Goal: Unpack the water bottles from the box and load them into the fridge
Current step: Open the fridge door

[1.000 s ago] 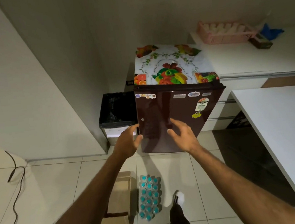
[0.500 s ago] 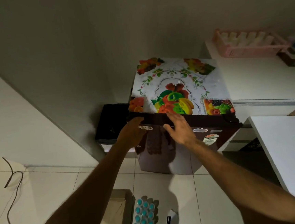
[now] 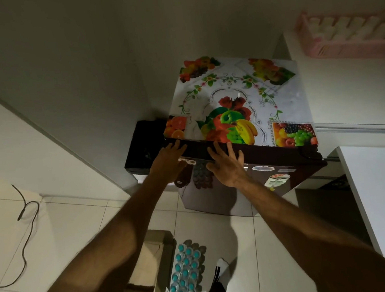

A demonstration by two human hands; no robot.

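A small dark maroon fridge [image 3: 279,168] stands against the wall, its top covered by a fruit-print cloth [image 3: 236,100], its door closed. My left hand [image 3: 168,164] lies flat on the door's top left edge, fingers spread. My right hand [image 3: 227,166] rests flat beside it on the door's top edge, fingers apart. On the floor below, a pack of several water bottles with teal caps [image 3: 185,274] stands next to an open cardboard box [image 3: 146,268].
A black-lined bin [image 3: 142,145] sits left of the fridge. White counters stand at the right [image 3: 377,195], with a pink basket [image 3: 345,37] on the far one. A black cable [image 3: 24,230] trails over the floor tiles at left. My foot [image 3: 221,271] is by the bottles.
The view has closed in on the fridge. Both hands rose from the middle of the door to its top edge and now rest there.
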